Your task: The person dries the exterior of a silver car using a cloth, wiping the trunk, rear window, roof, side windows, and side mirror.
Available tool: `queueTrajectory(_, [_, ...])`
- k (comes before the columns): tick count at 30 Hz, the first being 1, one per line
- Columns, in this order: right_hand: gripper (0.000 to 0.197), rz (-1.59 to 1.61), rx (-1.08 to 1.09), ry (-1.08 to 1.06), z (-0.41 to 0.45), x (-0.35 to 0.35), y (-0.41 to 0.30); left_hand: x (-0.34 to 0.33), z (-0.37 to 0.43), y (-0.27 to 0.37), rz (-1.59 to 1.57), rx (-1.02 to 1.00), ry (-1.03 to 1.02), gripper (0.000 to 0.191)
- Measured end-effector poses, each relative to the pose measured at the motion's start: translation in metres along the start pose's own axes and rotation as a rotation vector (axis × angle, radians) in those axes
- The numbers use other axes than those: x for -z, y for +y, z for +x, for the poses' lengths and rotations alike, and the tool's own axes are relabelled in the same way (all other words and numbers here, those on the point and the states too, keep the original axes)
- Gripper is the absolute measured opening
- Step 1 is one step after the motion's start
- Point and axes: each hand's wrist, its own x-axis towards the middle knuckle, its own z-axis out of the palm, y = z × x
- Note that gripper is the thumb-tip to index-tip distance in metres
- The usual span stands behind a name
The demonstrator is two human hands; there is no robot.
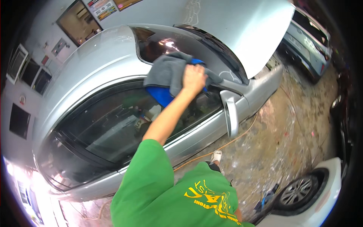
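My left hand [194,77] grips a thick grey-and-blue cloth [167,69], seemingly a microfiber towel. The bunched cloth lies over the front roof corner and windshield pillar of a silver car [107,66]. Part of it overlaps the dark windshield [170,42], and a blue fold hangs over the front side window [119,122]. To the right of the hand is the silver side mirror [231,113]. My right hand is out of view; only a bit of that arm shows beside my green shirt.
The car's hood [241,31] stands raised. An orange hose [210,153] runs along the floor beside the car, near my foot [217,156]. Behind me at lower right is a white car's wheel [296,191]. Another vehicle [305,48] stands at upper right.
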Motion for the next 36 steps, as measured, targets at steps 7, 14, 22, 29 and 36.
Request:
queueTrajectory(7, [0.025, 0.289, -0.204, 0.007, 0.103, 0.095, -0.097, -0.078, 0.009, 0.078, -0.324, -0.054, -0.156, 0.033])
queueTrajectory(14, [0.05, 0.408, 0.485, 0.106, 0.166, 0.171, -0.461, -0.004, 0.023, 0.081, -1.114, 0.4, -0.168, 0.033])
queueTrajectory(22, [0.022, 0.502, 0.935, -0.255, 0.2, 0.086, -0.667, 0.051, -0.001, 0.058, -0.997, 0.385, -0.292, 0.035])
queueTrajectory(29, [0.032, 0.327, 1.175, -0.22, 0.181, 0.016, -0.755, 0.179, -0.021, -0.11, -0.603, 0.808, 0.095, 0.023])
queueTrajectory(36, [0.022, -0.032, 1.241, -0.262, 0.139, -0.075, -0.831, 0.18, 0.008, -0.239, -0.178, 0.342, -0.254, 0.018])
